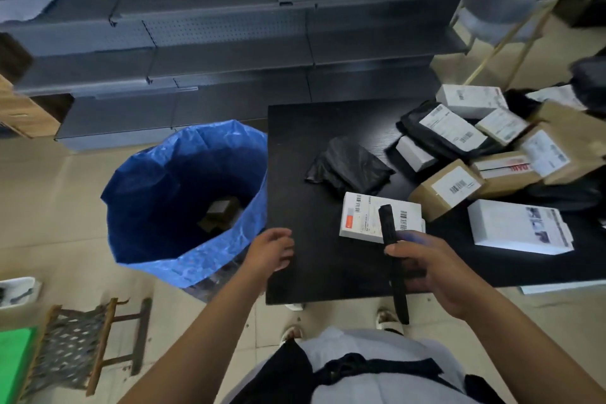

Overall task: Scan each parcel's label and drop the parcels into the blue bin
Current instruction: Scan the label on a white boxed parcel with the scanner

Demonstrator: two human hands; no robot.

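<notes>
Two hands were seen over the near edge of the black table (305, 154). A black scanner (390, 233) was gripped by the right hand (426, 267), fingers curled round it, its tip held just beyond the fingertips over a white parcel (364, 216). The left hand (270, 252) was held empty, fingers loosely spread, beside the blue bin (154, 180), where one dark parcel (221, 211) lay. More parcels (492, 147) were piled well beyond the right fingers.

— Where is the left hand (272, 251)?
— Stretched forward on a bare forearm, fingers loosely curled, gripping nothing.
— And the right hand (426, 267)?
— Also forward, fingers and thumb wrapped around a black scanner (392, 256).
</notes>
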